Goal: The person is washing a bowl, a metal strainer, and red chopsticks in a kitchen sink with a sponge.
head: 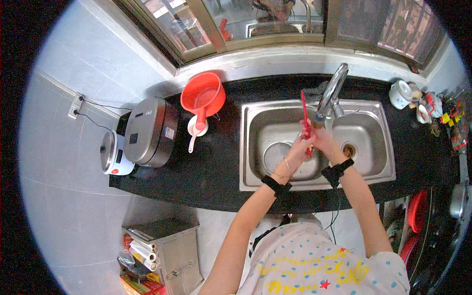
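My left hand [299,146] grips a thin, long red utensil [304,107] over the left basin of a double stainless steel sink [245,147]. Its upper end points toward the window, and its exact kind cannot be made out. My right hand [325,142] is closed around the same utensil from the right, just below the spout of a chrome faucet [333,86]. Fingers overlap, so part of the utensil is hidden. Below my left hand, a round metal piece [276,156] lies in the left basin. The right basin's drain [349,150] holds brownish scraps.
Left of the sink, a red plastic dipper [202,94] overlaps a small white ladle [194,129]. Farther left stand a grey rice cooker [145,132] and a white electric pot [120,153]. A lidded white pot [401,94] stands at right. A low cabinet [179,250] sits below.
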Available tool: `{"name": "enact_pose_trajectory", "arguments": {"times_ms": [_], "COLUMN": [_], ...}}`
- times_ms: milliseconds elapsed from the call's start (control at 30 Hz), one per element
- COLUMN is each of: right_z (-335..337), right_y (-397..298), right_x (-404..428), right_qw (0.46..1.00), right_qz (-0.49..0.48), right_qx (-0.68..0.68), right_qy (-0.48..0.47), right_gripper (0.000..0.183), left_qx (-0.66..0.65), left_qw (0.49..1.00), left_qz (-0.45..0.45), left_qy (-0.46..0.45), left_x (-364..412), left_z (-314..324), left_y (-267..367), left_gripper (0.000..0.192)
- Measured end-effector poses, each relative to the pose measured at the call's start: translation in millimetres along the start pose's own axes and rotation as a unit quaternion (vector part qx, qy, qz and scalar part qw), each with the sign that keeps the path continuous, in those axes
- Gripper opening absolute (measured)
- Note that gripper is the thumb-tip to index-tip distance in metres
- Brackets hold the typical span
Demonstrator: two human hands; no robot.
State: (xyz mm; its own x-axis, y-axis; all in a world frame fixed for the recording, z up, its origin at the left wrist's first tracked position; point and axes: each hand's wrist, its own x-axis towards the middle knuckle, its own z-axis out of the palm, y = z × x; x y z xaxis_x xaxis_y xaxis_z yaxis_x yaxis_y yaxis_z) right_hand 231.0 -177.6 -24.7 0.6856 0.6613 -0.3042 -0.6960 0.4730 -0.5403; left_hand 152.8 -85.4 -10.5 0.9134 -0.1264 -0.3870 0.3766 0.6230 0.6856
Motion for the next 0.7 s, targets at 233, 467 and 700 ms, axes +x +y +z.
{"name": "enact_pose_trajectory", "arguments": {"times_ms": [233,467,700], "right_z": [-23.0,-19.3,-22.6], "right_y": [3.3,3.6,5.0], "right_x": [-6.4,6.6,9.4], "right_qw": [0.993,0.989,0.99], "right_qz": [-0.021,0.024,-0.038], "right_qx": [0.11,0.111,-0.001], "right_qy": [0.045,0.092,0.138], "right_gripper": [0.019,0.013,0.013], "left_qx": [-0.022,0.042,0.235], "left_qw": [0.999,0.996,0.955], "left_qz": [-0.026,0.026,0.005], "left_qy": [-0.031,0.071,0.18], "left_x": [23.1,41.1,42.0], "left_z": [13.9,9.7,17.9], "left_y": [-11.2,-31.4,-23.5], "left_gripper": [0.017,0.002,0.037]}}
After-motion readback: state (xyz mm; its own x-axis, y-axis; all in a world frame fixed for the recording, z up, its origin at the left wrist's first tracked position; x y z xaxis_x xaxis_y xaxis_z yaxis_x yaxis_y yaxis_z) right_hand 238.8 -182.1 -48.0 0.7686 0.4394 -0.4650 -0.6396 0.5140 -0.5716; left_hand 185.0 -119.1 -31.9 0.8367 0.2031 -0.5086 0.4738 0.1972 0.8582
